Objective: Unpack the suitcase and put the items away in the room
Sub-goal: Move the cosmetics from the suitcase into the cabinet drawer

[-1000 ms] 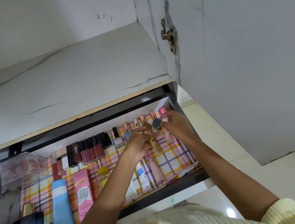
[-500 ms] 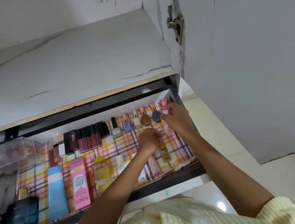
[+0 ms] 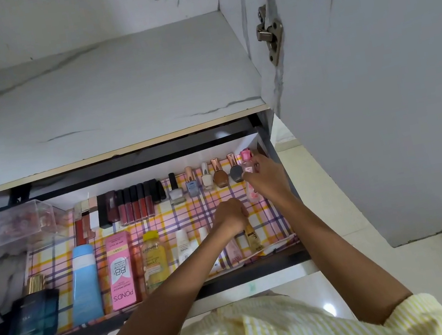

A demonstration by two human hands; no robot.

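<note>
An open drawer lined with plaid paper holds cosmetics in rows. My left hand rests closed on the top of a gold tube lying in the front row at the right. My right hand grips a small pink bottle at the right end of the back row, beside a dark grey nail polish and a brown one. Lip glosses stand in the middle of the back row.
A blue tube, a pink Pond's box, a yellow Garnier bottle and a dark perfume bottle lie at the front left. A clear plastic box sits back left. The open cupboard door hangs right, the marble shelf above.
My left hand has carried the gold tube from the back row down to the front row and laid it flat. My right hand has moved from the grey polish to the pink bottle.
</note>
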